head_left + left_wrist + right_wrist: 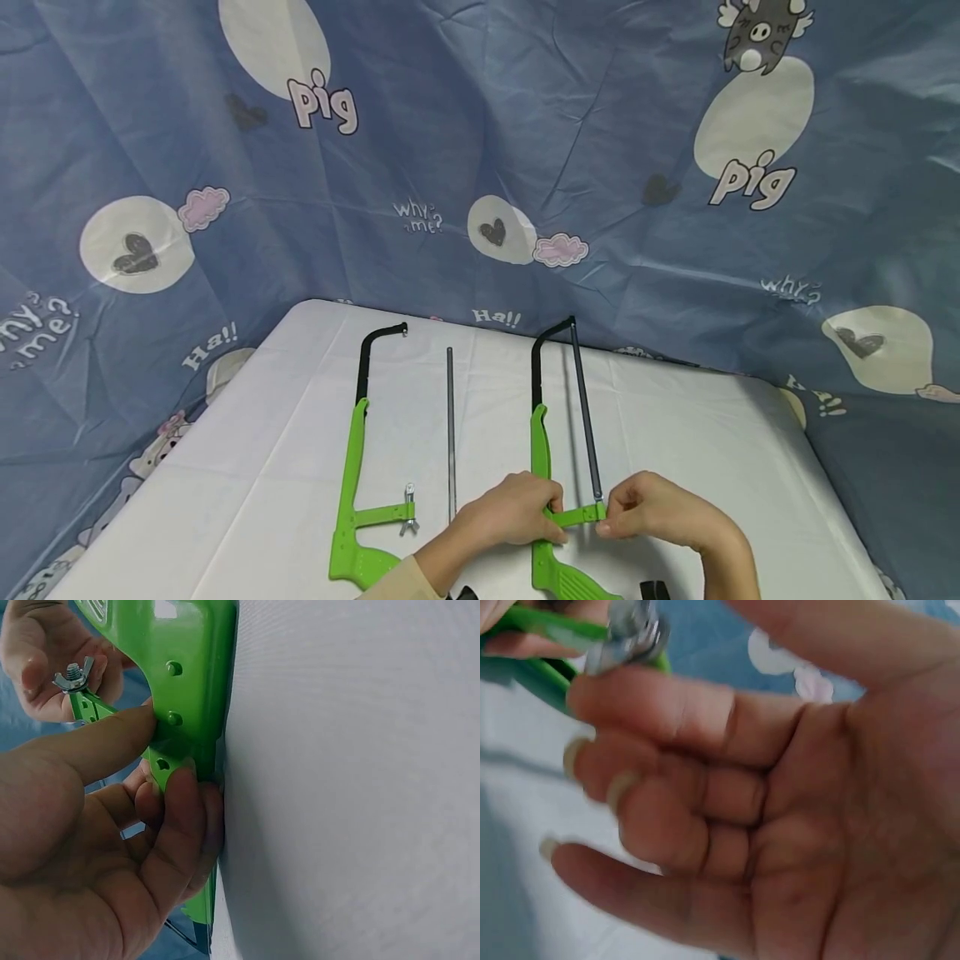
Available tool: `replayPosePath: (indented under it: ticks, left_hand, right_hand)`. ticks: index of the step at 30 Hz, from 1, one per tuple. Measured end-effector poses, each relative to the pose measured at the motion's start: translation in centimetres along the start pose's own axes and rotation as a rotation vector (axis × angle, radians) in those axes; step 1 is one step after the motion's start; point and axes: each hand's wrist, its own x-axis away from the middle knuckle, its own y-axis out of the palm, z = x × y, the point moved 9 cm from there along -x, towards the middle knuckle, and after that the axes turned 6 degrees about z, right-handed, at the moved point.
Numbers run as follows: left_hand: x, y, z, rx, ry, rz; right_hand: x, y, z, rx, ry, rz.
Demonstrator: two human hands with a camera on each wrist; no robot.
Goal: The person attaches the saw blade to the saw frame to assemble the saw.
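A green-handled hacksaw (540,454) with a black front bow lies on the white table. Its dark blade (585,408) runs from the bow's tip to the end of the green crossbar (577,516). My left hand (513,510) grips the frame where the crossbar meets it, thumb and fingers on either side. At the crossbar's outer end my right hand (660,510) has its index finger against a metal wing nut (634,637). The right thumb stands apart from the nut, and the other fingers are loosely bent. In the left wrist view the wing nut shows on its threaded bolt (73,671).
Left of my hands lies a second green hacksaw (348,475) without a blade, with its own wing nut (409,527). A thin grey strip (451,417) lies between the two saws. Black objects (654,590) show at the bottom edge. Blue printed cloth (450,167) hangs behind the table.
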Motion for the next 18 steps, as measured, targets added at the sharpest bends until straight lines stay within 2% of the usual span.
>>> replayPosePath:
  ticks: [4,15,18]
  left_hand:
    - [-0.01,0.07,-0.01,-0.008,-0.006,-0.002]
    - [-0.05,0.12,0.11,-0.033,0.002,-0.002]
    - [-0.04,0.09,0.20,-0.055,0.004,0.005]
  right_hand:
    - [0.06,-0.03,-0.48,0.078,0.031,0.065]
    - [0.05,-0.13,-0.99,0.247,0.120,0.180]
    - [0.11,-0.22,-1.09,0.292,0.118,0.197]
